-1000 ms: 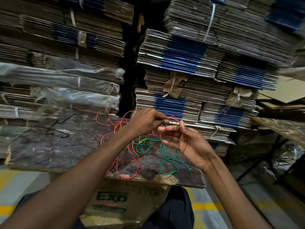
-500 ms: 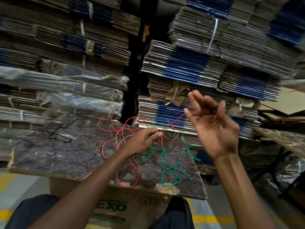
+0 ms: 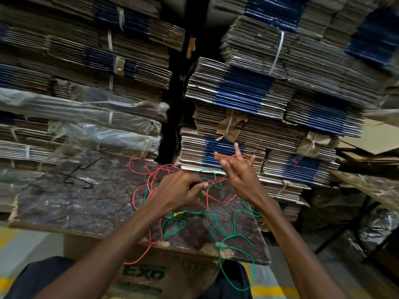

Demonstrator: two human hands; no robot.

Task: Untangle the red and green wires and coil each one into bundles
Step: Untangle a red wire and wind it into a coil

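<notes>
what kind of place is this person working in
Probably a cardboard packaging warehouse or storeroom. Tied bundles of flattened brown and blue corrugated cartons are stacked high behind, some plastic-wrapped bundles sit at left, and the worktop is only a worn dark board resting on a printed cardboard box.
</notes>
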